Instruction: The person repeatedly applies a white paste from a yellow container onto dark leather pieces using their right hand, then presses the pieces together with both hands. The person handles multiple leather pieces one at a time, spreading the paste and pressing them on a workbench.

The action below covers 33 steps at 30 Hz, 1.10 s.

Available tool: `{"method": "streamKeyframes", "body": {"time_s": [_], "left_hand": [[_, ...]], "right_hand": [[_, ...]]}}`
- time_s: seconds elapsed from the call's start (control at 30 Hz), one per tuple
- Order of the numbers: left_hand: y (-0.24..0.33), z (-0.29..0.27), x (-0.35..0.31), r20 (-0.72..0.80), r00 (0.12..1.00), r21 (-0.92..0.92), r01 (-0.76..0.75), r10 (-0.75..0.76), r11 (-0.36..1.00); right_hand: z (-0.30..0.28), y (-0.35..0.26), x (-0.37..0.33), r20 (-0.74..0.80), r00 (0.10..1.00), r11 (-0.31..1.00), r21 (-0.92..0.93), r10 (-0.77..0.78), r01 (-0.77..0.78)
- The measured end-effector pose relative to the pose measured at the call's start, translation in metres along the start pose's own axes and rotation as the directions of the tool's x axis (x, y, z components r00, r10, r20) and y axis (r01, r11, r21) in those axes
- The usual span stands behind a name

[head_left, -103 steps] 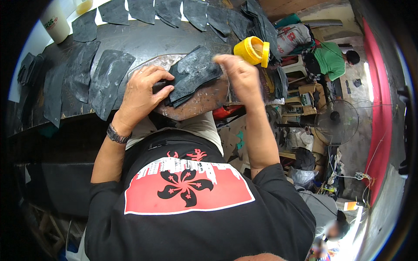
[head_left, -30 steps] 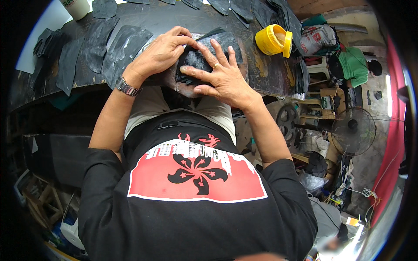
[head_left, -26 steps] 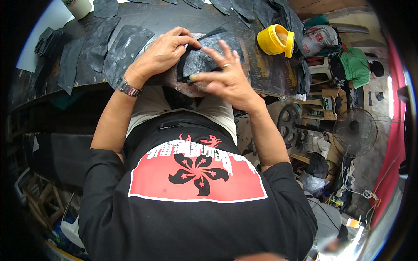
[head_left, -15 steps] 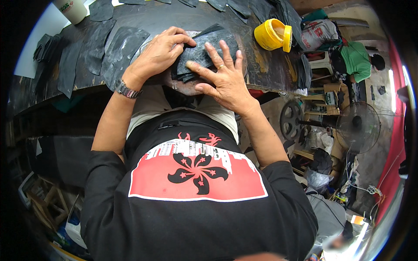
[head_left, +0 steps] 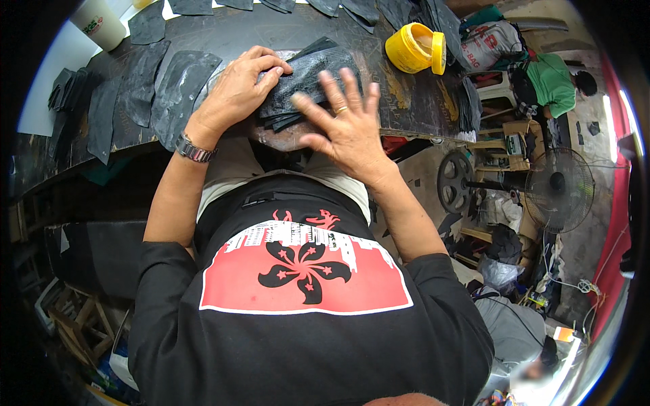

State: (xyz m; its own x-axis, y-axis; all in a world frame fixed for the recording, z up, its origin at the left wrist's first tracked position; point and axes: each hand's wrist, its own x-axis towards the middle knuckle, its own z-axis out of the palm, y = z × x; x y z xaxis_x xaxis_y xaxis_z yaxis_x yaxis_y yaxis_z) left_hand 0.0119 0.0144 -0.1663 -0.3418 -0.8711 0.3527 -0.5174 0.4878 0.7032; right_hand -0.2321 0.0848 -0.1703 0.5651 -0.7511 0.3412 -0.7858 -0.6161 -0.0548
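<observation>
A small stack of black, leather-like pieces (head_left: 298, 84) lies at the table's near edge, on a pale worn slab (head_left: 281, 140). The pieces overlap unevenly, with corners showing at the far and near sides. My left hand (head_left: 233, 91), with a watch at the wrist, is at the stack's left edge, fingers bent and the thumb and fingertips closed on the top piece there. Spread wide over the stack's right side is my right hand (head_left: 352, 132), a ring on one finger. Its fingers are slightly blurred; whether they touch the top piece I cannot tell.
Loose black pieces (head_left: 183, 95) are spread along the table's left and far sides. A yellow open tub (head_left: 409, 51) stands at the right, a pale cup (head_left: 100, 26) at the far left. Beyond the table's right end are a fan (head_left: 558, 183) and a person in green (head_left: 554, 81).
My right hand has shifted slightly to the right over the stack, fingers still spread. My left hand keeps its place at the left edge. The whole view has moved a little.
</observation>
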Motion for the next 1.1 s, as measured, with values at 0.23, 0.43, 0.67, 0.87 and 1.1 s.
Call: {"method": "streamKeyframes", "body": {"time_s": [0.23,0.43,0.67,0.87,1.1], "left_hand": [[0.007,-0.002,0.0,0.03,0.999,0.022,0.039,-0.04,0.999],[0.016,-0.004,0.011,-0.015,0.999,0.244,-0.026,0.031,0.969],[0.024,0.001,0.03,-0.06,0.996,-0.121,-0.068,0.061,0.99],[0.033,-0.001,0.043,0.042,0.999,-0.193,-0.002,0.01,0.981],[0.026,-0.024,0.031,0.069,0.974,-0.473,0.223,-0.216,0.853]], "right_hand": [[-0.014,0.016,0.007,-0.213,0.949,0.864,0.492,0.234,-0.102],[0.001,0.022,0.013,0.113,0.91,0.904,0.118,0.4,-0.412],[-0.009,0.014,0.01,-0.123,0.946,0.954,0.047,0.301,-0.297],[-0.017,0.015,0.011,-0.164,0.953,0.943,0.258,0.255,-0.208],[-0.01,0.023,0.024,-0.283,0.844,0.453,0.89,0.456,0.054]]}}
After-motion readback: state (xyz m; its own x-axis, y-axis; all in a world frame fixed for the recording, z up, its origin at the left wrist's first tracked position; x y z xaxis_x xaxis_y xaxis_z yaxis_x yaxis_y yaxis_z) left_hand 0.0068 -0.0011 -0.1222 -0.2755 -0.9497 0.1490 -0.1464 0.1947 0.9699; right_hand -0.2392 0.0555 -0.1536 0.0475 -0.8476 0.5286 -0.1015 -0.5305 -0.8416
